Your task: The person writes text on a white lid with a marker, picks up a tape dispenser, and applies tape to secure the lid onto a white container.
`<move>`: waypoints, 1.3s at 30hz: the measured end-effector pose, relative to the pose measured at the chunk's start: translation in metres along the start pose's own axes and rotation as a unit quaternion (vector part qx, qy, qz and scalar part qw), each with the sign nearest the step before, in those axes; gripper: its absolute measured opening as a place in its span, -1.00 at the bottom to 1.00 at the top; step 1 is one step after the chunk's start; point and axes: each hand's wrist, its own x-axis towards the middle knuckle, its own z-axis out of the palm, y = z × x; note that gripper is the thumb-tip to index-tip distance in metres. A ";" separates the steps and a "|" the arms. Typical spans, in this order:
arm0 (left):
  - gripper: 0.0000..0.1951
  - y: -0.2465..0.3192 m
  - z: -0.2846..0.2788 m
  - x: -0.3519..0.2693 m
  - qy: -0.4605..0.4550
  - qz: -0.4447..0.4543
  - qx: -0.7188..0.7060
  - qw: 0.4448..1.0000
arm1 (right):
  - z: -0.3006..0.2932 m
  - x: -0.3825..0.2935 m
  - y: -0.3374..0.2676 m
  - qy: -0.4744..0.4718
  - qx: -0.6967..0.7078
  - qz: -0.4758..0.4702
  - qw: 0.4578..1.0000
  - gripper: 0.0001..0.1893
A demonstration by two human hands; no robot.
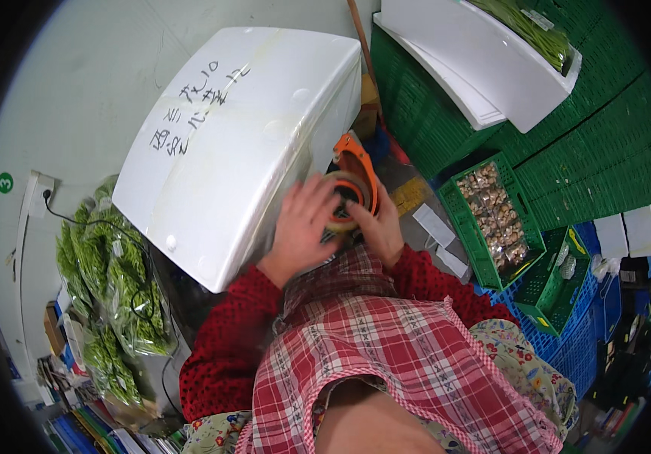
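Observation:
A white foam box (217, 147), closed, with handwriting and clear tape across its lid, stands in front of me. At its near right side, my right hand (379, 227) holds an orange tape dispenser (368, 170) fitted with a roll of tape (339, 226). My left hand (305, 224) is slightly blurred, its fingers spread beside the roll and close to the box's side; whether it touches either is unclear.
Bagged leafy greens (127, 284) lie at the left beside a black cable (87, 222). Stacked green crates (575, 142) stand at the right, with an open foam box (473, 62) on top. A green crate (450, 198) holds packed mushrooms (493, 213).

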 end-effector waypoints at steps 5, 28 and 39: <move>-0.66 0.031 -0.005 -0.060 0.041 -0.032 0.037 0.998 | 0.028 -0.053 -0.037 -0.113 -0.041 0.061 0.991 -0.05; -0.53 0.133 -0.093 -0.304 0.238 -0.274 0.261 0.895 | 0.173 -0.097 -0.069 -0.802 -0.291 -0.086 0.515 -0.61; -0.57 0.103 -0.085 -0.320 0.268 -0.254 0.258 0.893 | 0.185 -0.091 -0.037 -0.791 -0.284 -0.028 0.541 -0.59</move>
